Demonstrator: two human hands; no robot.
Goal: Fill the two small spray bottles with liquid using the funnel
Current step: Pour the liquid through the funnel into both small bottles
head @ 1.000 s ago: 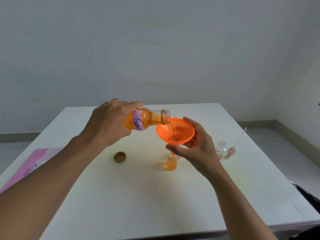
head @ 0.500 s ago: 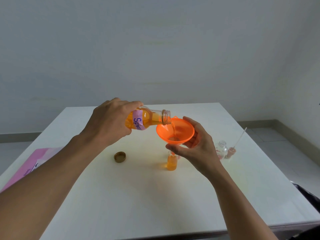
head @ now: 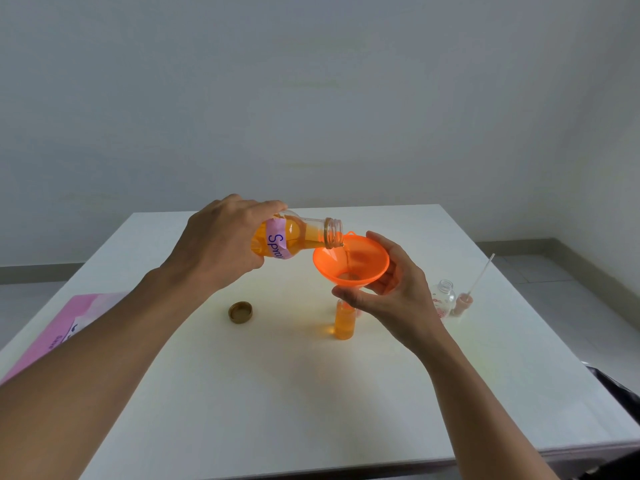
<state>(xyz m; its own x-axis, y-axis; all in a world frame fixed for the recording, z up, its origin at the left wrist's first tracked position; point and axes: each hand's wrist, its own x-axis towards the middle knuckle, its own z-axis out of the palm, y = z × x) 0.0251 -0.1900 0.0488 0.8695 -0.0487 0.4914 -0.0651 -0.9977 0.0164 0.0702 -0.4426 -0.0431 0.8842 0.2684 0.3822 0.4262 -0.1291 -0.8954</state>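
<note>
my left hand (head: pixel 225 237) grips the source bottle (head: pixel 294 237), tipped, mouth over the funnel (head: pixel 360 261). right hand (head: pixel 394 292) pinches the funnel above the small spray bottle (head: pixel 344 318) at table (head: pixel 277 393) centre, looks nearly full. ease the tilt, keep spout centred. second spray bottle (head: pixel 443 297) empty, off to the right.

Both bare forearms reaching forward, left hand (head: pixel 225 242) raised, knuckles up, fingers wrapped closed in a full grasp, right hand (head: pixel 394 292) slightly lower, palm leftward, thumb and fingers cupped in a loose pinch
</note>
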